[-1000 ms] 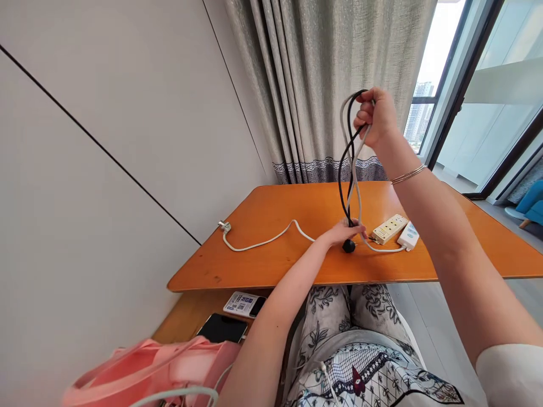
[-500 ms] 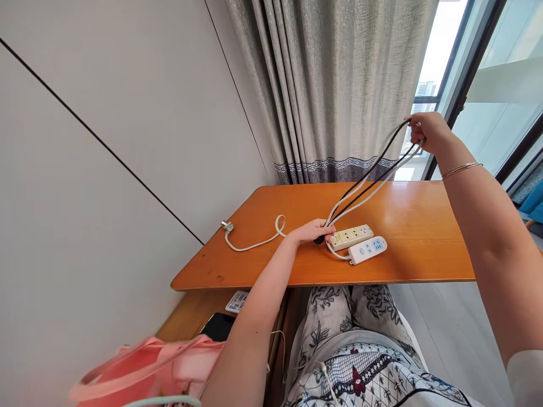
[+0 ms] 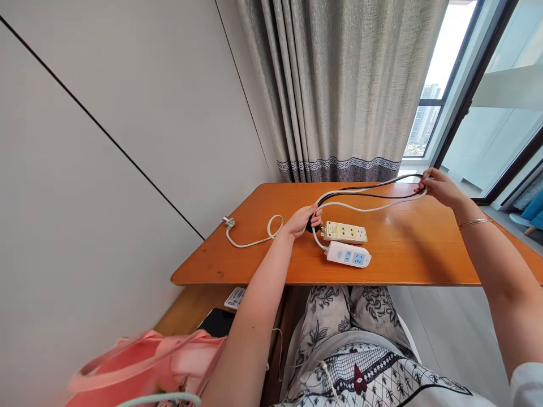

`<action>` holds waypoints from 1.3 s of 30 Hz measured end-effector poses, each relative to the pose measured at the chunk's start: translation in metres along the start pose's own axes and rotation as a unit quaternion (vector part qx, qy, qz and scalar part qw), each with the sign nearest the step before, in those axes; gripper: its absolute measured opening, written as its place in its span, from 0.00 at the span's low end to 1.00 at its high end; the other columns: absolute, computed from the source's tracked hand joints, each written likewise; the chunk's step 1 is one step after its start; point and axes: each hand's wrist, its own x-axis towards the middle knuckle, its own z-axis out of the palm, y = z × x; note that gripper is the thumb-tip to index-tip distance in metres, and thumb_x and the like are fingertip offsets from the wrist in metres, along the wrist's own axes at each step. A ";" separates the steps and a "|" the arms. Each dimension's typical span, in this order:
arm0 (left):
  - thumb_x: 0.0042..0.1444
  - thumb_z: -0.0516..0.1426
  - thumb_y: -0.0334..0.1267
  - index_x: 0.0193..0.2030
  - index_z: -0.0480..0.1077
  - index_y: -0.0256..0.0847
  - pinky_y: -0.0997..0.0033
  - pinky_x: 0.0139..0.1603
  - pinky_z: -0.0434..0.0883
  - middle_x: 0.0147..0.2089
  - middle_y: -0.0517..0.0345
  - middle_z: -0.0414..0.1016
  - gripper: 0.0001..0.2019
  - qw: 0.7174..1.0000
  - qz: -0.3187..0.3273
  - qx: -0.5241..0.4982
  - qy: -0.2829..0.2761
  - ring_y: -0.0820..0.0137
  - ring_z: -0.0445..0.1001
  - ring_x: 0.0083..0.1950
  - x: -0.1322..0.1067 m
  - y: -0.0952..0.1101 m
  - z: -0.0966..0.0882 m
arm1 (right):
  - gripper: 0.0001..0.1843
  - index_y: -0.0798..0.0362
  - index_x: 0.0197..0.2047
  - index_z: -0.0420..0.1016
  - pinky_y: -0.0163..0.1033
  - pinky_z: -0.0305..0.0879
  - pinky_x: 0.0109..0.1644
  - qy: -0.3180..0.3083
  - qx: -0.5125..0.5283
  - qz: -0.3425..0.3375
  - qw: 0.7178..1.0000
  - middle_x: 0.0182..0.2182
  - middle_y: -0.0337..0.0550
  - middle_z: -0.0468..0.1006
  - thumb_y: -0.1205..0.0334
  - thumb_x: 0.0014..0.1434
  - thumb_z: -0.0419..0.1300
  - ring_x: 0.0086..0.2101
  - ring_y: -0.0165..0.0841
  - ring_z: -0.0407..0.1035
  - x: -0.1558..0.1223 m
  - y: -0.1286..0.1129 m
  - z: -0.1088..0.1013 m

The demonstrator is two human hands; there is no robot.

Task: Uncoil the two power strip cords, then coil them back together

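My right hand (image 3: 441,186) pinches the far end of a bundle of black and white cables (image 3: 369,195), stretched low over the orange table (image 3: 403,249). My left hand (image 3: 302,220) is closed on the near end of the same cables, by a black plug. Just right of that hand lie a cream power strip (image 3: 344,232) and a white power strip with blue sockets (image 3: 348,255). A loose white cord (image 3: 254,237) curls to the left and ends in a plug (image 3: 228,222).
A grey curtain (image 3: 339,85) hangs behind the table, with a window (image 3: 487,85) at the right. A wall stands at the left. Below the table's left edge sit a phone (image 3: 218,321), a white card (image 3: 235,297) and a pink bag (image 3: 144,367).
My right hand has swung the cable bundle from high above the table down and to the right, nearly level with the tabletop. The two power strips have shifted left and turned.
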 end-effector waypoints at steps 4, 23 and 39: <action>0.60 0.60 0.56 0.23 0.60 0.41 0.73 0.32 0.71 0.17 0.71 0.50 0.24 0.997 -0.043 -0.038 0.046 0.80 0.52 0.18 0.000 0.004 0.001 | 0.11 0.51 0.39 0.79 0.43 0.71 0.44 -0.029 -0.258 -0.011 0.966 0.31 0.44 0.82 0.57 0.57 0.57 0.35 0.37 0.77 -0.018 0.032 0.005; 0.64 0.56 0.53 0.26 0.60 0.41 0.79 0.26 0.69 0.16 0.73 0.49 0.22 0.943 -0.071 -0.246 0.212 0.82 0.51 0.15 0.008 0.009 0.007 | 0.17 0.48 0.41 0.78 0.51 0.73 0.51 -0.062 -0.301 -0.186 0.933 0.51 0.57 0.76 0.48 0.65 0.52 0.45 0.44 0.74 -0.107 0.057 0.062; 0.60 0.59 0.57 0.25 0.63 0.38 0.80 0.26 0.64 0.17 0.72 0.50 0.24 0.952 -0.002 -0.189 0.240 0.81 0.52 0.17 0.003 0.019 0.041 | 0.15 0.52 0.37 0.72 0.38 0.61 0.31 -0.209 -0.372 -0.173 0.888 0.28 0.45 0.78 0.53 0.68 0.50 0.26 0.33 0.67 -0.156 -0.007 0.109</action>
